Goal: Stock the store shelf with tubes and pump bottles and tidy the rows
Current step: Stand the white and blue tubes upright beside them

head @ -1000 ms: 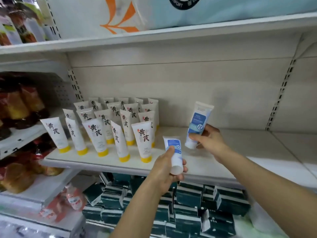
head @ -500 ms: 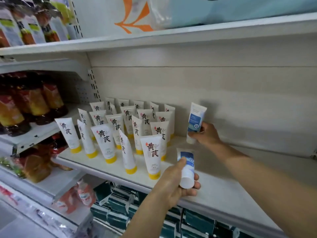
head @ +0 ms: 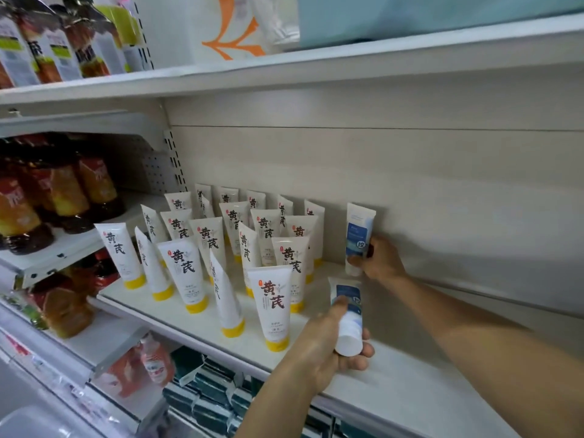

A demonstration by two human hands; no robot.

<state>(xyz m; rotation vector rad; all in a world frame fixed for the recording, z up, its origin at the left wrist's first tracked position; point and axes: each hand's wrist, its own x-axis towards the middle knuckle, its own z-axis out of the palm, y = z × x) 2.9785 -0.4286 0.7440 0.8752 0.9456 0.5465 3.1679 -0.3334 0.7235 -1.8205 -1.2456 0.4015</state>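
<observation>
While yellow-capped tubes [head: 274, 306] fill the shelf [head: 395, 384], each hand, left [head: 322, 352] and right [head: 380, 259], grips a blue tube.

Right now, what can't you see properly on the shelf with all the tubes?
All in the head view:
- White blue-labelled tube in the left hand: thumb covers part of its label.
- Second blue-labelled tube at the back wall: right hand hides its cap, so whether it stands on the white shelf is unclear.
- Back yellow-capped white tubes: front ones hide their caps.
- Small label print: too blurred.
</observation>
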